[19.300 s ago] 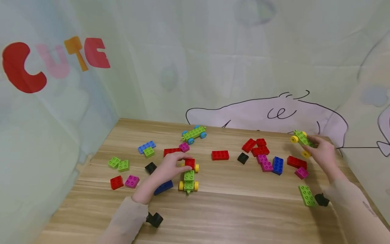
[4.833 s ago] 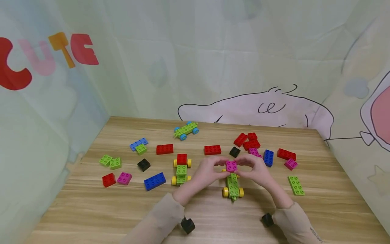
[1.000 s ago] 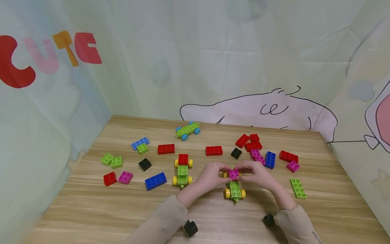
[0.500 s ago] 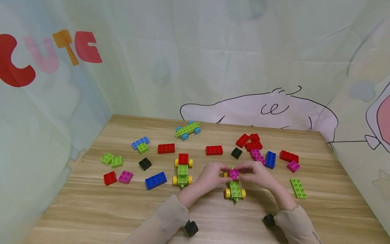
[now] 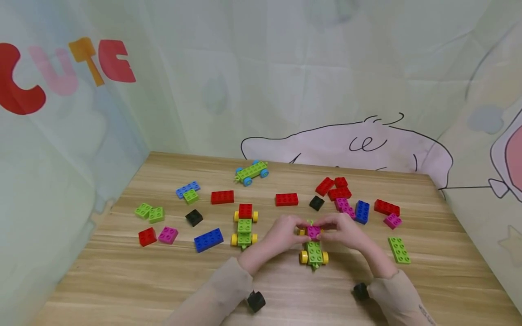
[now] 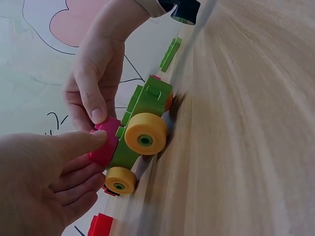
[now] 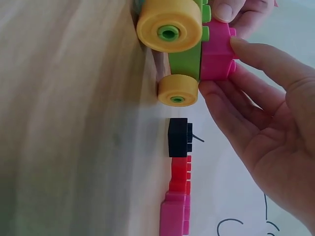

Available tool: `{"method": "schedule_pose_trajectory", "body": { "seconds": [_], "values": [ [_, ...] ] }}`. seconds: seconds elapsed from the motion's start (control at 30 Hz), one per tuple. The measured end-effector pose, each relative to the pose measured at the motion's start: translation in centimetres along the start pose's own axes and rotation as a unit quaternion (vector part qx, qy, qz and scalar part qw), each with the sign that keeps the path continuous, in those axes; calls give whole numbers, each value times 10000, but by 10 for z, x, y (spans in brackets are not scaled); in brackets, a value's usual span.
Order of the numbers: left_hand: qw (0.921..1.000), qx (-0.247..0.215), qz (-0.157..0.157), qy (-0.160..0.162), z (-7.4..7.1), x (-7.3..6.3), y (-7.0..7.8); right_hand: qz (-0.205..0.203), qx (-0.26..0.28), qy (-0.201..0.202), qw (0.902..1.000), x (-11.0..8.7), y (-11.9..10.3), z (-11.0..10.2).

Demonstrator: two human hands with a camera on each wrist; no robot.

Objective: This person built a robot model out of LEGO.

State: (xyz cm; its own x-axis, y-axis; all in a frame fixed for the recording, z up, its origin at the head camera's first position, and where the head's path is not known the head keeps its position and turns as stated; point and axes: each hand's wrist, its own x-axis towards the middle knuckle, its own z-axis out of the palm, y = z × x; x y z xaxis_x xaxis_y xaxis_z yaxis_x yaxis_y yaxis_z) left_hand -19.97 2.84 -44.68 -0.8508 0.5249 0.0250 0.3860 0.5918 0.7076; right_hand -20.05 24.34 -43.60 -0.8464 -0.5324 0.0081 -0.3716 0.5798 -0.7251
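Note:
Both hands meet at a magenta two-by-two brick [image 5: 313, 232] at the far end of a green car base [image 5: 315, 254] with yellow wheels. My left hand [image 5: 281, 236] pinches the brick from the left, my right hand [image 5: 344, 232] from the right. In the left wrist view, the left thumb [image 6: 93, 140] lies on the magenta brick [image 6: 109, 150]. The right wrist view shows the brick [image 7: 216, 56] seated against the green base, with right fingers around it. Left of the hands stands another yellow-wheeled car [image 5: 244, 226] carrying a green and a red brick.
At the back stands a green base with blue wheels [image 5: 252, 171]. Loose bricks lie left, including a blue one [image 5: 209, 240] and a black one [image 5: 194, 218]. Behind the hands are a red brick [image 5: 287, 199] and a black one [image 5: 316, 203]; several more lie right, including a green plate [image 5: 398, 250].
Since 19.3 s ago, the right hand brought the yellow-wheeled base from the back right to the middle. The magenta brick, raised 4.8 s ago, now sits lower on it. The last second shows little movement.

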Motion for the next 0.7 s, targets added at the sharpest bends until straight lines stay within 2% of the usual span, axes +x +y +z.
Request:
{"method": "schedule_pose_trajectory", "body": {
  "seconds": [0.3, 0.7],
  "values": [
    [9998, 180, 43, -40, -3, 0, 2, 83, -152, -149, 9997, 2, -4, -3],
    [9999, 155, -27, -41, -1, 1, 3, 325, -26, -135, 9994, 4, -6, -3]
  ]
}}
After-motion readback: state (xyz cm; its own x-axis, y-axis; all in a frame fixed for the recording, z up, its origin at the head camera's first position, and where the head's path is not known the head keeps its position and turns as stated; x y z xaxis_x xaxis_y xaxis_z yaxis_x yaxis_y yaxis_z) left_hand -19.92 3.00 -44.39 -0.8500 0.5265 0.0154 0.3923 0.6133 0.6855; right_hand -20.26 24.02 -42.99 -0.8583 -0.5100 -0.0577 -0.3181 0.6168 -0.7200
